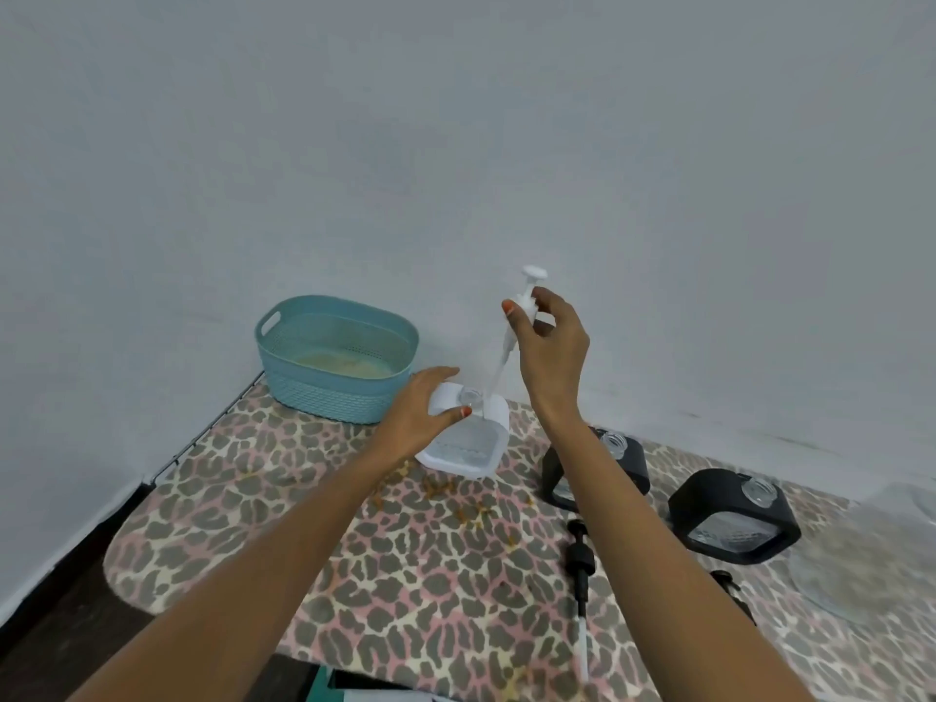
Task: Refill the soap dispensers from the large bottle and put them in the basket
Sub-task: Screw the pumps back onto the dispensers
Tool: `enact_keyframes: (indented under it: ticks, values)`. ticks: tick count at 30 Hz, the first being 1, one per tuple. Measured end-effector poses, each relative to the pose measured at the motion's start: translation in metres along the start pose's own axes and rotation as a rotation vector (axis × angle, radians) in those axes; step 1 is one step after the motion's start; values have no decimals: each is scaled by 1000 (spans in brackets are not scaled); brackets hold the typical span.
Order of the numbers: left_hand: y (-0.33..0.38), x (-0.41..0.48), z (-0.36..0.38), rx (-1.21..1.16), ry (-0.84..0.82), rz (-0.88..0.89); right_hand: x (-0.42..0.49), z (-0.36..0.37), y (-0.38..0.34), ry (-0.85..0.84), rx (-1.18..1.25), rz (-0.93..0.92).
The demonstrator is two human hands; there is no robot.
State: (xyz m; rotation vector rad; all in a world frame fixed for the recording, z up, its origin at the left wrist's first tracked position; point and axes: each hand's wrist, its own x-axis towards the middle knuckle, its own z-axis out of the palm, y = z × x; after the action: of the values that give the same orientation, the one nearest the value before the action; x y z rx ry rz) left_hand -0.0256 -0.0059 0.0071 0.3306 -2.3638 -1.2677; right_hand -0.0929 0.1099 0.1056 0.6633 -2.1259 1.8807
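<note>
A white soap dispenser [468, 440] stands on the leopard-print cloth with its round neck uncovered. My left hand [423, 415] grips its top left side. Above it, my right hand [549, 347] pinches a white pump [527, 301] by its collar, and the pump's tube hangs down to the dispenser's top, just beside the neck. Two black dispensers [625, 461] [734, 516] stand to the right with their necks uncovered. A black pump [580, 564] lies on the cloth in front of them. The teal basket [337, 357] sits at the back left against the wall.
The cloth-covered surface [314, 524] ends at a metal edge on the left, with dark floor beyond. A blurred clear object [861, 564] lies at the far right. Part of another black pump [729, 590] shows behind my right forearm. Orange crumbs dot the cloth near the white dispenser.
</note>
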Motion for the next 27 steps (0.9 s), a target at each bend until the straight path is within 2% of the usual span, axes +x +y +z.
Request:
enact_keyframes:
  ticks: [6, 21, 27]
  values:
    - [-5, 6, 2, 21, -7, 9, 10, 14, 14, -4, 77, -11]
    - [-12, 8, 4, -46, 31, 24, -30, 24, 87, -247, -72, 25]
    - [-15, 8, 3, -72, 24, 38, -41, 25, 98, -263, -92, 97]
